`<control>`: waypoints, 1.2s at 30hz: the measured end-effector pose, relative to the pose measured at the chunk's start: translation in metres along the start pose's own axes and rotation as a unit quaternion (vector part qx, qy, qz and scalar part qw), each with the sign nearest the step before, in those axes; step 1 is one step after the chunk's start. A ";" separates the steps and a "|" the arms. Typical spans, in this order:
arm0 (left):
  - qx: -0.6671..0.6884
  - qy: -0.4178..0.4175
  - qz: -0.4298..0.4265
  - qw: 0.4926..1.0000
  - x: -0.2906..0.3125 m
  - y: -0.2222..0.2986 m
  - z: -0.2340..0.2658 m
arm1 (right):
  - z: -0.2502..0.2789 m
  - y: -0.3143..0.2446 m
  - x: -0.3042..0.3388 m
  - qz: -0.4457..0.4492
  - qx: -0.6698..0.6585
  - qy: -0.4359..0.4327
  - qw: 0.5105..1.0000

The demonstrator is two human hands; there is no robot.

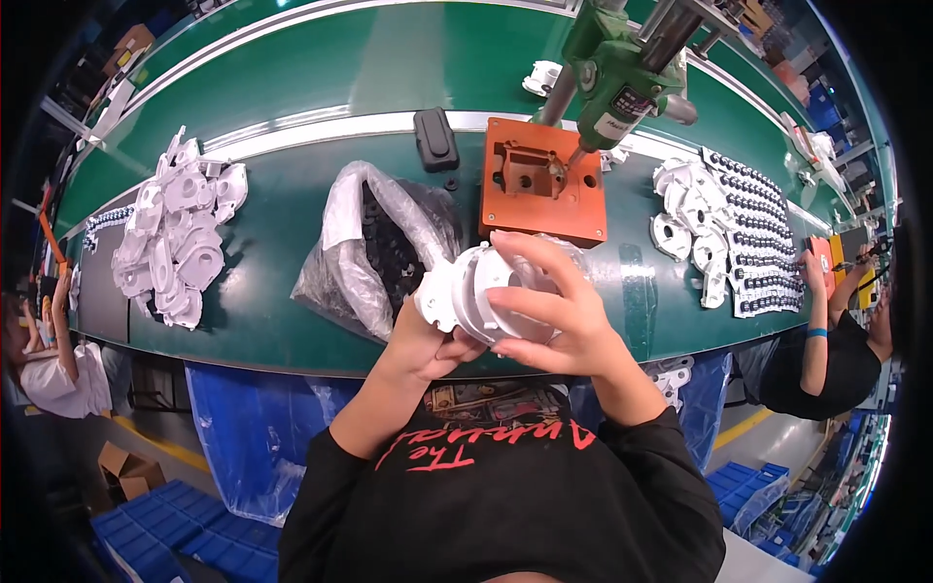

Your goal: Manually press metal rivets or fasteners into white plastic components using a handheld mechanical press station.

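A round white plastic housing [468, 296] with a side lug is held up in front of my body, above the near edge of the bench. My left hand [424, 340] grips it from below and the left, fingers curled beneath it. Over its right side curve the spread thumb and fingers of my right hand [573, 325], closed around it. Just beyond my hands sits an orange fixture block [503, 216] with a recessed nest, under a green press [622, 83]. Left of the housing, an open clear plastic bag [335, 272] contains small black parts.
White plastic parts are heaped at left [180, 238] and right [692, 219]. Beside the right heap stand rows of black-and-white pieces [758, 238]. A black case [436, 139] lies behind the bag. Beyond runs a green conveyor belt [292, 73]. Other people work at both sides.
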State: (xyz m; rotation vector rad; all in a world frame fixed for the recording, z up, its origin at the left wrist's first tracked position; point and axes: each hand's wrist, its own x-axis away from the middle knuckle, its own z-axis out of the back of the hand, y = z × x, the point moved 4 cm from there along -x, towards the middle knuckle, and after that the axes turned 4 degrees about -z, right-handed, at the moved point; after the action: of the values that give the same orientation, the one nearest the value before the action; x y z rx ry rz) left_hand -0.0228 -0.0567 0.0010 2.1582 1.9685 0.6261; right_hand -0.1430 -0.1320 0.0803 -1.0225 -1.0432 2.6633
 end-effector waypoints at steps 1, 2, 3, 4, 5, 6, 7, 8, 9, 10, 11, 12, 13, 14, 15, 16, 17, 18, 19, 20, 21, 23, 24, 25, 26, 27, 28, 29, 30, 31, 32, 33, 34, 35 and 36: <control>-0.015 -0.014 -0.005 1.000 0.000 -0.001 0.002 | -0.003 -0.001 0.000 0.000 0.000 0.000 1.000; -0.014 -0.014 -0.005 1.000 0.000 -0.002 0.002 | -0.005 -0.002 0.001 -0.007 0.018 0.006 1.000; -0.060 0.021 -0.017 0.998 -0.001 -0.003 0.005 | -0.007 -0.002 0.002 -0.014 0.036 0.012 0.999; -0.106 0.056 -0.030 0.992 -0.002 -0.003 0.007 | -0.009 -0.003 0.003 -0.014 0.036 0.012 0.999; -0.106 0.057 -0.030 0.992 -0.002 -0.004 0.004 | -0.011 -0.004 0.005 -0.029 0.031 0.016 0.999; -0.102 0.068 -0.044 0.992 -0.002 -0.003 0.001 | -0.012 -0.003 0.006 -0.043 0.026 0.019 0.999; -0.098 0.079 -0.057 0.990 -0.001 -0.001 -0.002 | -0.010 -0.004 0.006 -0.043 0.026 0.019 0.999; -0.098 0.079 -0.057 0.990 -0.001 -0.001 -0.004 | -0.007 -0.004 0.005 -0.065 0.027 0.023 0.997; -0.085 0.082 -0.055 0.991 -0.002 0.000 -0.006 | -0.005 -0.003 0.004 -0.087 0.028 0.027 0.995; -0.072 0.086 -0.054 0.992 -0.001 0.000 -0.006 | -0.004 -0.004 0.003 -0.071 0.038 0.031 0.996; -0.073 0.085 -0.054 0.992 -0.002 0.001 -0.007 | -0.003 -0.004 0.003 -0.070 0.038 0.031 0.996; -0.061 0.066 -0.048 0.995 -0.002 0.001 -0.008 | -0.001 -0.002 0.004 -0.082 0.022 0.040 0.996; -0.049 0.048 -0.043 0.997 -0.003 0.000 -0.010 | 0.001 0.000 0.006 -0.093 0.007 0.048 0.994; -0.049 0.048 -0.043 0.997 -0.003 -0.001 -0.008 | 0.001 0.001 0.008 -0.093 0.006 0.048 0.995; -0.044 -0.008 -0.052 0.998 -0.004 -0.002 -0.007 | 0.002 0.004 0.012 -0.092 -0.041 0.084 0.991; -0.039 -0.063 -0.060 0.995 -0.004 -0.003 -0.009 | 0.004 0.006 0.014 -0.092 -0.089 0.119 0.985; -0.105 0.049 -0.065 0.991 -0.001 -0.002 -0.020 | 0.002 0.001 0.011 -0.057 -0.049 0.072 0.995; -0.104 0.050 -0.065 0.991 -0.002 -0.005 -0.019 | -0.001 0.000 0.012 -0.054 -0.015 0.045 0.997; -0.113 0.057 -0.079 0.989 -0.002 -0.008 -0.015 | -0.006 -0.002 0.013 -0.051 0.018 0.019 0.998; -0.122 0.062 -0.094 0.986 -0.003 -0.009 -0.013 | -0.008 -0.002 0.014 -0.048 0.022 0.025 0.998; -0.122 0.062 -0.094 0.986 -0.005 -0.011 -0.014 | -0.010 -0.002 0.017 -0.049 0.023 0.026 0.998; -0.113 0.078 -0.110 0.984 -0.006 -0.013 -0.016 | -0.011 0.003 0.022 -0.084 -0.053 0.082 0.992; -0.113 0.078 -0.109 0.984 -0.007 -0.014 -0.017 | -0.011 0.003 0.022 -0.086 -0.052 0.083 0.992; -0.117 0.090 -0.108 0.983 -0.007 -0.014 -0.018 | -0.011 0.003 0.023 -0.093 -0.043 0.081 0.991; -0.121 0.102 -0.109 0.981 -0.008 -0.014 -0.018 | -0.010 0.003 0.023 -0.100 -0.034 0.080 0.991; -0.121 0.102 -0.108 0.981 -0.008 -0.014 -0.018 | -0.010 0.002 0.023 -0.101 -0.034 0.080 0.991; -0.120 0.097 -0.118 0.981 -0.009 -0.013 -0.017 | -0.010 0.002 0.023 -0.107 -0.014 0.070 0.992; -0.119 0.092 -0.127 0.980 -0.009 -0.013 -0.016 | -0.010 0.001 0.023 -0.113 0.005 0.060 0.992; -0.119 0.092 -0.127 0.980 -0.008 -0.012 -0.013 | -0.009 0.002 0.024 -0.113 0.005 0.060 0.992; -0.118 0.039 -0.117 0.985 -0.005 -0.010 -0.011 | -0.007 0.002 0.024 -0.100 0.009 0.058 0.993; -0.115 -0.014 -0.106 0.988 -0.004 -0.009 -0.014 | -0.007 0.003 0.025 -0.087 0.014 0.054 0.995; -0.115 -0.013 -0.106 0.988 -0.004 -0.009 -0.019 | -0.007 0.001 0.024 -0.087 0.013 0.054 0.995; -0.178 0.007 -0.118 0.977 -0.002 -0.008 -0.027 | -0.007 0.000 0.023 -0.104 -0.024 0.046 0.993; -0.241 0.027 -0.129 0.962 0.000 -0.005 -0.035 | -0.007 0.000 0.024 -0.121 -0.061 0.039 0.990; -0.282 0.043 -0.122 0.951 0.003 -0.001 -0.037 | -0.008 0.002 0.024 -0.096 -0.044 0.023 0.994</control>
State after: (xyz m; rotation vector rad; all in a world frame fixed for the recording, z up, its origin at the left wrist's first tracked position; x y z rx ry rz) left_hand -0.0385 -0.0599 0.0343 1.5431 1.7660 1.0904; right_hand -0.1561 -0.1210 0.0615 -0.9421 -1.1946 2.4496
